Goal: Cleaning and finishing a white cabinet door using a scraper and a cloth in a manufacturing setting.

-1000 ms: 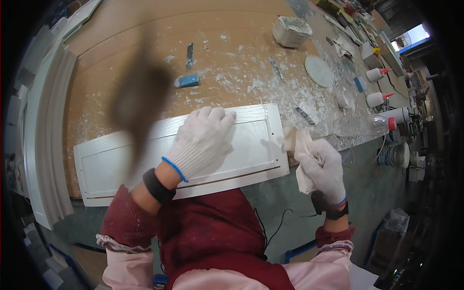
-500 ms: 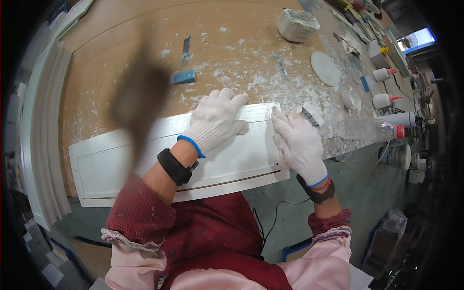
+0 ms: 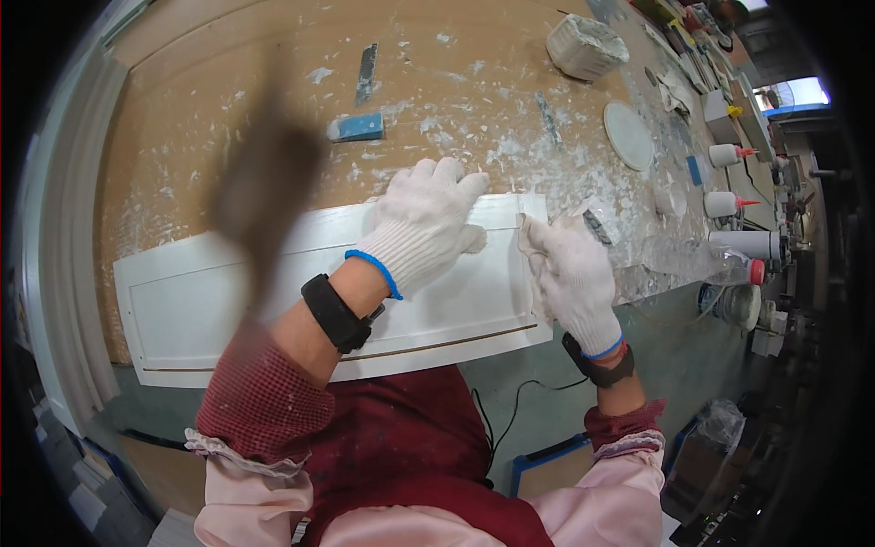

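A long white panel [image 3: 437,305] with a recessed middle and a dark groove along its near edge lies across the front of the worktable. My left hand [image 3: 424,214], in a white knit glove, presses on it with fingers stretched past the far edge and the thumb apart. At the panel's right end my right hand [image 3: 574,273], gloved too, is closed on a thin beige-grey sheet [image 3: 528,234]. That sheet rests against the panel's end strip; most of it is hidden under the fingers.
On the white-smeared tabletop [image 3: 273,137] are a blue block [image 3: 358,127], a dark flat strip [image 3: 366,73], a crusted tub [image 3: 586,47] and a round lid [image 3: 629,135]. A plastic bottle [image 3: 688,260] and red-tipped glue bottles [image 3: 725,203] stand right. A dark blur [image 3: 269,173] covers part of the left.
The view has shifted slightly. My right hand has moved a little toward me along the panel's right end, with the sheet in it. The left hand stays on the panel.
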The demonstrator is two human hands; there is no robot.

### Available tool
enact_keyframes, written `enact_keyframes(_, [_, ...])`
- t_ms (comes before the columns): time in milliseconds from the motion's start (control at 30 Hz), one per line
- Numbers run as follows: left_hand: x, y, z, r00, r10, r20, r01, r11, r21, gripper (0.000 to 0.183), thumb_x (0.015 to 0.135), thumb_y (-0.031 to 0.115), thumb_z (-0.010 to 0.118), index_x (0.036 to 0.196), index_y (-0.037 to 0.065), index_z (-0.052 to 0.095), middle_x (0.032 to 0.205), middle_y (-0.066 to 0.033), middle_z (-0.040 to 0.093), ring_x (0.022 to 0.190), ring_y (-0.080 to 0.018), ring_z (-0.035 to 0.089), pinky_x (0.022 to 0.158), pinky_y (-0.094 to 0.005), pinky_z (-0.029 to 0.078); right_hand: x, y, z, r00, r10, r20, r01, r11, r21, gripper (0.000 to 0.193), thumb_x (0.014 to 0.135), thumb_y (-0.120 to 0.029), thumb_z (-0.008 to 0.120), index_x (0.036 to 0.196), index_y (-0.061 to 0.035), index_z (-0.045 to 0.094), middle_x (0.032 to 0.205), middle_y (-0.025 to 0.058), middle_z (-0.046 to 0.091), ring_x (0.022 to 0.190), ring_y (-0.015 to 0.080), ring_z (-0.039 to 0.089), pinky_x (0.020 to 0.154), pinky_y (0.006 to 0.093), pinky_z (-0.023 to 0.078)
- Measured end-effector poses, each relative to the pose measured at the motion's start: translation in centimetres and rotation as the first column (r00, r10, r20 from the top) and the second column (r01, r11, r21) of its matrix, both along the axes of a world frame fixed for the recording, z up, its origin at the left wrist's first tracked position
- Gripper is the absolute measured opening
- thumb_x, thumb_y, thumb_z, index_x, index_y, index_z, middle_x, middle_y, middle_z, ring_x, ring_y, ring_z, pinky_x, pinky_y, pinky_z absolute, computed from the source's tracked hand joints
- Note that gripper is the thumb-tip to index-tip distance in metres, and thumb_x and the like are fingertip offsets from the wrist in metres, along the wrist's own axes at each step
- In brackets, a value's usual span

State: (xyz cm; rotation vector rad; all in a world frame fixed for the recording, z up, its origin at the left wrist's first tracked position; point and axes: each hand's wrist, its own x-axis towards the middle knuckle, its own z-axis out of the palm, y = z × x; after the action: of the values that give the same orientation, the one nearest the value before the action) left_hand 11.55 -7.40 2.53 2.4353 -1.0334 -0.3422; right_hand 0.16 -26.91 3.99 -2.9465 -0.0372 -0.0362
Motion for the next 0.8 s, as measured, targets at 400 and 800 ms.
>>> enact_keyframes(400, [0.5,-0.7,-0.1,1.0,-0.01,-0.002,0.01,0.999,0.052,0.057,0.079,0.031,0.072,0.129,0.009,0.058,0.112,-0.0151,0.059,0.109,-0.0324,0.056,0.093,-0.0441,0.049,4.8,-0.8,-1.1,0.968,0.113,0.225,-0.104,0.993,-0.049,0.01,0.082,-0.013,0.066,0.092,-0.011,0.066,0.078,0.0097,0.058,0.079,0.0307,0.06,0.067,0.041,0.049])
enact_keyframes(800, [0.3,-0.8,0.1,1.0,0.0,-0.003,0.0,0.997,0.08,0.056,0.08,0.032,0.072,0.128,0.009,0.057,0.113,-0.0149,0.059,0.111,-0.0333,0.055,0.093,-0.0451,0.048,3.8,-0.4,-2.0,0.96,0.106,0.257,-0.086,0.993,-0.086,0.014,0.086,-0.019,0.066,0.098,-0.0126,0.068,0.078,0.01,0.06,0.075,0.031,0.061,0.064,0.0427,0.05])
